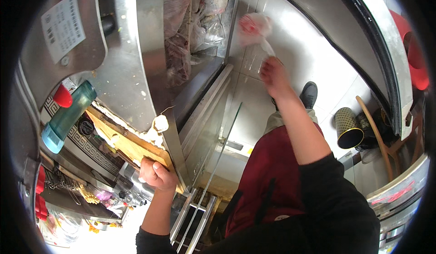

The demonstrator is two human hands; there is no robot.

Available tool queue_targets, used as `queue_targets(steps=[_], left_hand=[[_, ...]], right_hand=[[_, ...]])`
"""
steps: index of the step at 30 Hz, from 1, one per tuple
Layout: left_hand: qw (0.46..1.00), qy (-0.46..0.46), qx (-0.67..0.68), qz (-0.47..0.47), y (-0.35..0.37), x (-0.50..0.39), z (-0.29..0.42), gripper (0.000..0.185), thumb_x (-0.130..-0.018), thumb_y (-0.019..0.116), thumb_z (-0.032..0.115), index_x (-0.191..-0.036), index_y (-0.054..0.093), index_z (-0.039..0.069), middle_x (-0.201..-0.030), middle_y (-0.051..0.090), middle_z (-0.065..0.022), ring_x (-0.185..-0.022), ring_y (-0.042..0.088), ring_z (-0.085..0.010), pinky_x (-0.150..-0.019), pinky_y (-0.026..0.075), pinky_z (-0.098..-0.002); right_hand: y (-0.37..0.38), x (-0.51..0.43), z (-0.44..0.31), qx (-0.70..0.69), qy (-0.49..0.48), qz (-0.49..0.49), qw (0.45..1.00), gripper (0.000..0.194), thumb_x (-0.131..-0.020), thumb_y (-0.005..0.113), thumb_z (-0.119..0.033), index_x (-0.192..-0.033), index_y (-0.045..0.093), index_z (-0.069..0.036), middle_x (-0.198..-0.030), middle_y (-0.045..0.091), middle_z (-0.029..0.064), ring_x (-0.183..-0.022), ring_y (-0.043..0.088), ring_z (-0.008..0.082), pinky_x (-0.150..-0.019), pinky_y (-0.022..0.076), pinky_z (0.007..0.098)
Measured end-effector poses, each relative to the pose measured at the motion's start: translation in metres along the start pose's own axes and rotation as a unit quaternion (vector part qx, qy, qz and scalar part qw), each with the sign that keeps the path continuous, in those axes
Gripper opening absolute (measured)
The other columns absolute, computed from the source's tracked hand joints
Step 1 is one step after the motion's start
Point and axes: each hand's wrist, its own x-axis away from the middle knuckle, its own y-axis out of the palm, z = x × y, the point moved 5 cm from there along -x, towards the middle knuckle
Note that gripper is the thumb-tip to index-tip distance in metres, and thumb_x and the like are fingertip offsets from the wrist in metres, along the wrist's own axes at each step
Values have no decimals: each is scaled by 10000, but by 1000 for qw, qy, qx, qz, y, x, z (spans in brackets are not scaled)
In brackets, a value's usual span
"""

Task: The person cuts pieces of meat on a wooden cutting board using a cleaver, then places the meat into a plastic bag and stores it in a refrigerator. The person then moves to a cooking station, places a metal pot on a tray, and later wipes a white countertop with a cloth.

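Observation:
My right hand (275, 76) grips the twisted neck of a clear plastic bag (254, 28) with red and whitish contents. The bag is blurred and appears over the pale tiled floor, beside an open stainless steel refrigerated cabinet (218, 68). Inside the cabinet, several plastic bags (177, 12) of what looks like meat are packed together. My left hand (157, 175) is curled over the edge of a wooden board (136, 148) by the steel worktop (133, 97). A pale, ragged lump (159, 124) lies at the worktop's corner, next to the board.
The cabinet door (361, 32) with its black gasket stands open at the right. A glass pane (221, 148) rises edge-on near my legs. A patterned waste bin (348, 126) and a wooden chair (378, 138) stand on the right. A teal bottle (69, 114) is at the left.

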Motion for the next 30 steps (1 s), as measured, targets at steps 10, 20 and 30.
queue_targets(steps=[10, 20, 30], left_hand=[[1000, -7, -4, -16, -4, 7, -3, 344, -1050, 493, 179, -752, 488, 8, -726, 471, -144, -641, 482, -313, -602, 373, -422], [1000, 2, -2, -9, -4, 7, -2, 316, -1036, 487, 161, -757, 480, 13, -726, 469, -146, -640, 470, -324, -604, 360, -435], [1000, 1, -20, -12, -2, 1, 0, 319, -1013, 499, 165, -734, 515, 13, -685, 499, -144, -610, 507, -336, -585, 402, -435]], right_hand=[[-79, 90, -66, 106, -55, 222, 968, 105, -951, 610, -114, -896, 523, -137, -781, 549, 9, -666, 504, 123, -601, 421, 265], [210, 93, 1, 109, -50, -77, 990, 238, -931, 623, -110, -1129, 502, -55, -855, 588, 46, -716, 587, 153, -678, 520, 304], [202, -125, 17, 359, -23, -201, 911, 222, -956, 687, -307, -1129, 699, -170, -989, 677, -37, -859, 604, 106, -808, 509, 286]])
